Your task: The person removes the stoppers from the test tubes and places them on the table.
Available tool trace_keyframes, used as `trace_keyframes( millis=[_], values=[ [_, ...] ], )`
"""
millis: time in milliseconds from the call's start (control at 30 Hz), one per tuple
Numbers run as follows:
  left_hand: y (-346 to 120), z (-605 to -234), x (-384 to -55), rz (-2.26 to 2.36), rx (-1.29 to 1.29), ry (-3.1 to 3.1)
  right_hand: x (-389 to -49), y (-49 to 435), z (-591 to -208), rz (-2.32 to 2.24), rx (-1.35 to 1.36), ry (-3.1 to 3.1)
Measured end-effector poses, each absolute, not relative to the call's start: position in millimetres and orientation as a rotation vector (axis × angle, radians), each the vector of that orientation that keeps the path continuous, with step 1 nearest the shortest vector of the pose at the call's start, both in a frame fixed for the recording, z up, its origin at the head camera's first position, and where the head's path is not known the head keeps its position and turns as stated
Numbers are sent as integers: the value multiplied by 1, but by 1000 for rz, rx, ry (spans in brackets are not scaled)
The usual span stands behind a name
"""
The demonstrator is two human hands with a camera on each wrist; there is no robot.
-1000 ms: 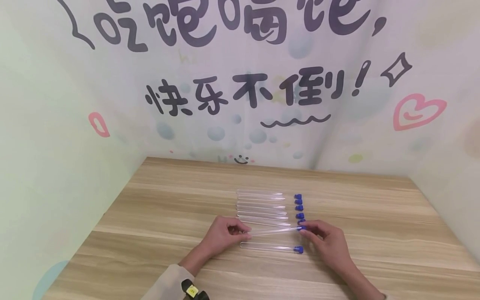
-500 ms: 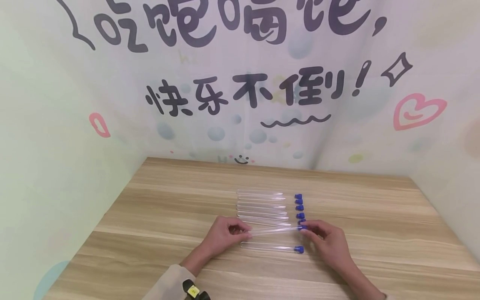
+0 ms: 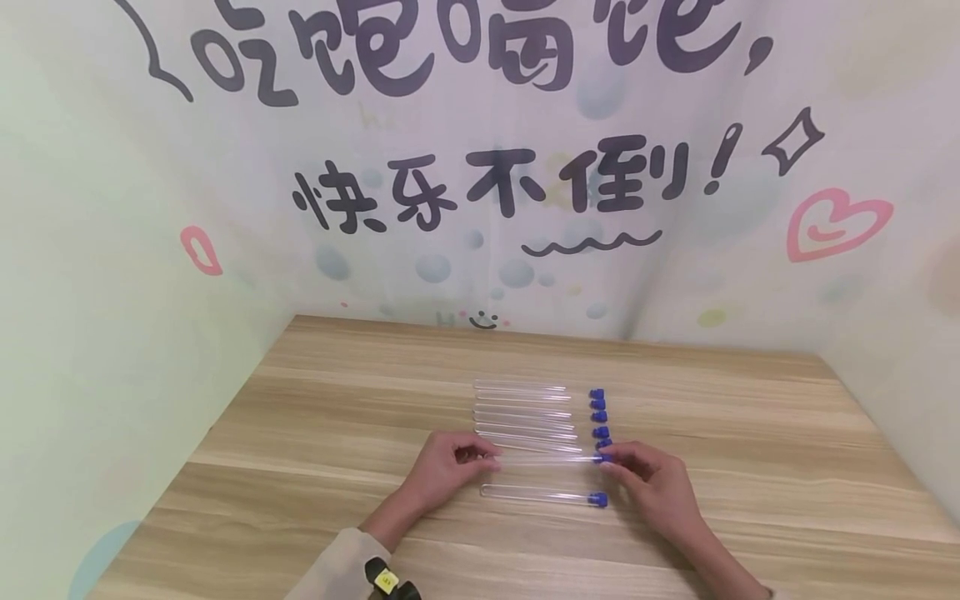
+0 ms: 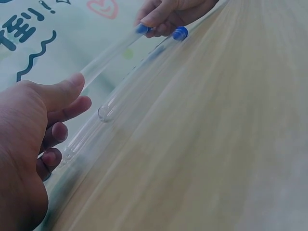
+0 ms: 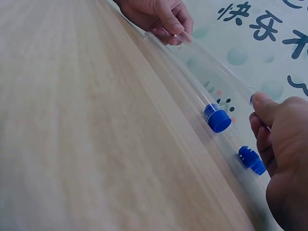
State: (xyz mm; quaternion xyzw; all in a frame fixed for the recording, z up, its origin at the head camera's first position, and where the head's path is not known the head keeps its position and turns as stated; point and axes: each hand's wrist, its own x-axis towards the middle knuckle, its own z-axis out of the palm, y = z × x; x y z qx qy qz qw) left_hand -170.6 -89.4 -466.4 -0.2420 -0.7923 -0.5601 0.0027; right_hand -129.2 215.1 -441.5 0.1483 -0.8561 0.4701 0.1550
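A clear test tube (image 3: 543,459) is held level above the table between both hands. My left hand (image 3: 450,468) pinches its rounded end between thumb and fingers. At the other end my right hand (image 3: 656,483) pinches a blue cap (image 4: 142,29), which sits at the tube's mouth; how deep it sits I cannot tell. Nearer to me lies another test tube (image 3: 534,493) with a blue cap (image 5: 218,118) in its end. Beyond the held tube, several uncapped test tubes (image 3: 522,413) lie side by side, and a column of loose blue caps (image 3: 598,416) runs along their right.
The wooden table (image 3: 300,400) reaches back to a printed cloth backdrop (image 3: 480,275), with pale cloth on both sides. A black strap with a yellow tag (image 3: 386,581) is on the left wrist, by the light sleeve (image 3: 337,567).
The held test tube has tilted slightly, its left end rising and its capped end dropping a little, so it now lies more level. Both hands keep their pinch; the other tubes and caps stay put.
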Motion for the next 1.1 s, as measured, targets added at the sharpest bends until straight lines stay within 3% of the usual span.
trace_keyframes(
  millis=[433, 867, 1100],
  values=[
    [-92, -466, -171, -1728, -759, -2486, -124, 211, -432, 1395, 410, -2499],
    [-92, -467, -173, -1705, -760, -2509, -139, 227, -467, 1455, 439, -2484],
    [-92, -468, -174, -1709, -784, -2490, -130, 218, -444, 1429, 486, -2496]
  ],
)
